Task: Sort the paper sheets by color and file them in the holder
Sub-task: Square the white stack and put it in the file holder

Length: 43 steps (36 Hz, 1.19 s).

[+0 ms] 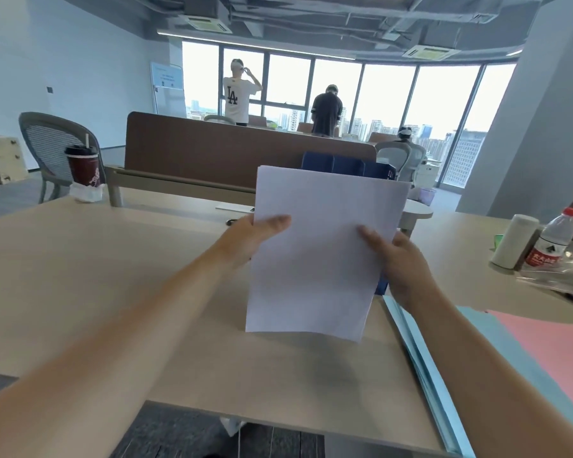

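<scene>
The white sheets (325, 252) are seen against a dark blue holder (348, 165), light blue sheets (427, 371) and pink sheets (549, 352) on a pale wood-toned bench (80, 276), and a clear bottle (556, 239) is capped and labelled red.

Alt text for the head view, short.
The left hand and right hand hold white sheets upright at a wooden desk, in front of a dark blue holder. Light blue sheets and pink sheets lie on its right side.
</scene>
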Each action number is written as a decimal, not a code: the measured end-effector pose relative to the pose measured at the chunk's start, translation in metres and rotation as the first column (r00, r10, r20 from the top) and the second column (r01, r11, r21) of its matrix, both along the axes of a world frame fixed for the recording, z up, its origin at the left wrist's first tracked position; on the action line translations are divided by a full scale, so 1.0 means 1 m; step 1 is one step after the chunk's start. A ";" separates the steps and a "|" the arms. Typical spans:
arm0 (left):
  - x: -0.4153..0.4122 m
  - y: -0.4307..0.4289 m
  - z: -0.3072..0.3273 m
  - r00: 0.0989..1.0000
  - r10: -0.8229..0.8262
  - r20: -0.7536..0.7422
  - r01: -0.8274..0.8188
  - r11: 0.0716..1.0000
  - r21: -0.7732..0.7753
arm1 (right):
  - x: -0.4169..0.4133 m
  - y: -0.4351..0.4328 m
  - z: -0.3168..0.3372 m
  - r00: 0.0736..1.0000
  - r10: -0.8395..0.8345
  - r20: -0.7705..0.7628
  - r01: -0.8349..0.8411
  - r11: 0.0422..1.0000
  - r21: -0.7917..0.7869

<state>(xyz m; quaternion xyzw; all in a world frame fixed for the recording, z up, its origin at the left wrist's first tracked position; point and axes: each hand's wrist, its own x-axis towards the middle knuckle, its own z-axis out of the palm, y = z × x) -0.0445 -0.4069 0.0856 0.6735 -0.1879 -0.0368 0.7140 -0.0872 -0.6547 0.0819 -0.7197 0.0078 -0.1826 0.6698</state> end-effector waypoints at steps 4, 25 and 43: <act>0.005 -0.006 -0.025 0.994 -0.056 -0.089 0.053 0.998 -0.029 | 0.001 0.007 -0.029 0.981 0.176 -0.081 -0.157 0.967 0.202; 0.021 -0.012 -0.038 0.994 0.075 -0.084 -0.077 0.997 -0.022 | 0.017 0.006 -0.058 0.977 0.142 -0.159 -0.105 0.970 0.221; 0.031 0.001 -0.031 0.982 0.162 -0.100 -0.157 0.986 0.063 | 0.033 0.023 -0.053 0.979 0.102 -0.175 -0.070 0.981 0.180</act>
